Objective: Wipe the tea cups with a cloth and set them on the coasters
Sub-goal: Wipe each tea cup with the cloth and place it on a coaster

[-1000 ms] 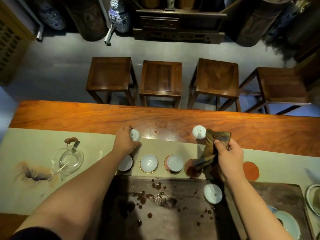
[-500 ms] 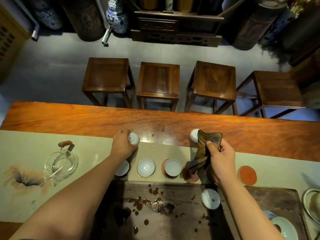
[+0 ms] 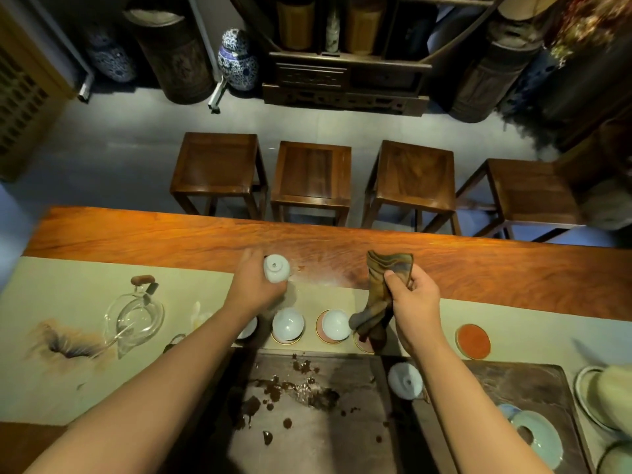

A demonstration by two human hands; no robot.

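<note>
Left hand (image 3: 254, 285) fingers curled round upturned cup (image 3: 276, 267), foot facing up, held above table (image 3: 342, 248). Right hand (image 3: 412, 299) pinches brown cloth (image 3: 383, 295), tail dangling over near coaster (image 3: 362, 345). Two cups (image 3: 288, 325) upright on coasters between arms. Bare orange coaster (image 3: 473, 341) right. Inverted cup (image 3: 405, 380) on dark tray (image 3: 342, 432), near.

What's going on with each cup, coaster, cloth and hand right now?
Left hand: grips a cup.
Held cup: lifted, base showing.
Right hand: pinches the cloth.
Cloth: hanging, crumpled.
Two cups: upright on coasters.
Red coaster: bare.
Cup on tray: upside down.
Glass pitcher: looks empty.
</note>
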